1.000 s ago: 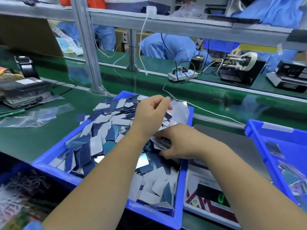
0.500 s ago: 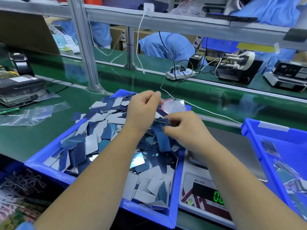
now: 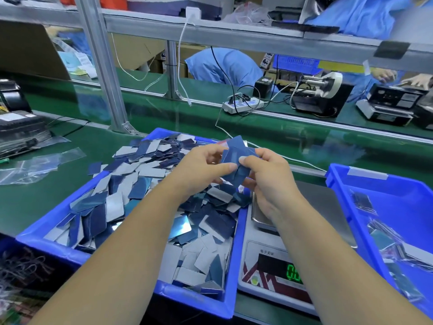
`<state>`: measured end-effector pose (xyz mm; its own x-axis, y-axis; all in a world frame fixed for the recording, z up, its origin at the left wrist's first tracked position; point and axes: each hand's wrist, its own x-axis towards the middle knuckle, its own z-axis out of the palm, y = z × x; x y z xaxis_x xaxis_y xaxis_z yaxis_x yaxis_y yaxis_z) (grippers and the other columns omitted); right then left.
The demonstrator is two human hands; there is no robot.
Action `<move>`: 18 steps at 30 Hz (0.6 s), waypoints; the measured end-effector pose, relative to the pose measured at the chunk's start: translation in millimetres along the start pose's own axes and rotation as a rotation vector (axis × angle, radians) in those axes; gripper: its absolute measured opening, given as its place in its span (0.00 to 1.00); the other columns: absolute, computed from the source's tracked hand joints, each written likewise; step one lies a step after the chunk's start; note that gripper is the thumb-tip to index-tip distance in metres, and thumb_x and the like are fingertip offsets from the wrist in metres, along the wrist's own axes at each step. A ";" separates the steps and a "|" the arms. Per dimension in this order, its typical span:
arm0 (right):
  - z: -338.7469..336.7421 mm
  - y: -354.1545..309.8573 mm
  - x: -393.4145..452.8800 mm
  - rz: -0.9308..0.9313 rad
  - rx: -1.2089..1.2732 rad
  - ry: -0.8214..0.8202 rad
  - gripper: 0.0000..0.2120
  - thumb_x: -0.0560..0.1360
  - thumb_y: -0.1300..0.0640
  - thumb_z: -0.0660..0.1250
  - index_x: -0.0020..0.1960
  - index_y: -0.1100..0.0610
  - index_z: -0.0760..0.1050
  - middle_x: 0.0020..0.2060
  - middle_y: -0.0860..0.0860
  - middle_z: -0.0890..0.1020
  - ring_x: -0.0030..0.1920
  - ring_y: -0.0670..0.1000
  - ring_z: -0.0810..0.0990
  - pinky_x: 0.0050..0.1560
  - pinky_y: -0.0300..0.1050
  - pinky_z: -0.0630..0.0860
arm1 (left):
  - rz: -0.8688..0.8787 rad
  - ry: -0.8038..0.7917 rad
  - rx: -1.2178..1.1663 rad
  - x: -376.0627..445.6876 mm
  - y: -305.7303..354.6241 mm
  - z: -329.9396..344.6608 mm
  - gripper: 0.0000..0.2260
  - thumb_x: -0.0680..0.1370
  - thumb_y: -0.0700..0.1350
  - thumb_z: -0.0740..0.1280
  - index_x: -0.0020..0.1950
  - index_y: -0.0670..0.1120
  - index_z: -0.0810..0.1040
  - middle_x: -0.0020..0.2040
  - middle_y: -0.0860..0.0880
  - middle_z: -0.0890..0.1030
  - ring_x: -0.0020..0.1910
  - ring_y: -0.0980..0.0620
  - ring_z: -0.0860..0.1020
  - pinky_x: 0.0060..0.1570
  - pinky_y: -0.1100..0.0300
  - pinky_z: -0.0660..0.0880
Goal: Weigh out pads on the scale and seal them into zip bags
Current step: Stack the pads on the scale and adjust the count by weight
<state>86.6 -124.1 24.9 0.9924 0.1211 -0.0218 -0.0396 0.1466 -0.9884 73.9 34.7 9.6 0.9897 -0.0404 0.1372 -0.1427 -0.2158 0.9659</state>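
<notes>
**Blue pads lifted clear of the bin**

Both hands have risen from the heap since the earlier frames, and the small bunch of pads (image 3: 236, 160) that was just above the pile half a second ago now sits higher, over the far right corner of the left bin (image 3: 49, 228).

The held pads are flat, thin rectangles, dark blue with a faint sheen, fanned so that one sticks up toward the far side and another hangs down. They lie between the two hands. The left hand (image 3: 201, 170) has its thumb pressed on the near face of the bunch and its fingers curled behind it. The right hand (image 3: 267, 177) pinches the same bunch from the right, thumb on top, fingers bent round the back.

Below them the left bin, a shallow blue plastic tray, is heaped with loose pads (image 3: 140, 198), some showing a dark blue face, some a matt grey-white one, a few mirror-bright. Just right of it stands the scale (image 3: 276, 273), with a brushed metal pan and green lit digits partly hidden by the right forearm. Further right, a second blue bin (image 3: 351, 179) holds filled clear bags (image 3: 384, 238). Empty clear bags (image 3: 35, 165) lie on the green mat at far left.
</notes>
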 end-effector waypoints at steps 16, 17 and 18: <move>-135.4 -32.4 -11.7 -0.033 -0.893 -0.159 0.11 0.72 0.63 0.73 0.44 0.45 0.82 0.32 0.41 0.83 0.31 0.40 0.77 0.33 0.32 0.71 | 0.111 -0.193 0.376 4.7 43.3 50.5 0.06 0.78 0.52 0.70 0.54 0.60 0.79 0.44 0.58 0.81 0.37 0.60 0.79 0.37 0.68 0.75; -137.2 -30.6 -10.8 -0.053 -0.962 -0.162 0.10 0.71 0.61 0.73 0.44 0.45 0.83 0.33 0.37 0.83 0.33 0.36 0.78 0.35 0.30 0.71 | 0.131 -0.192 0.371 7.3 42.6 57.8 0.08 0.79 0.52 0.70 0.56 0.61 0.78 0.45 0.58 0.80 0.36 0.60 0.78 0.34 0.69 0.74; -138.3 -30.5 -10.3 -0.081 -1.031 -0.160 0.10 0.71 0.60 0.74 0.44 0.44 0.83 0.34 0.33 0.82 0.35 0.34 0.78 0.35 0.27 0.69 | 0.151 -0.177 0.357 9.7 40.0 63.0 0.10 0.79 0.50 0.69 0.59 0.61 0.77 0.47 0.58 0.79 0.37 0.58 0.77 0.33 0.70 0.73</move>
<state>93.7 -265.5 34.4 0.9575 0.2882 -0.0038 0.2199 -0.7389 -0.6370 77.1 -35.8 35.7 0.9451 -0.2574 0.2012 -0.3107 -0.5181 0.7969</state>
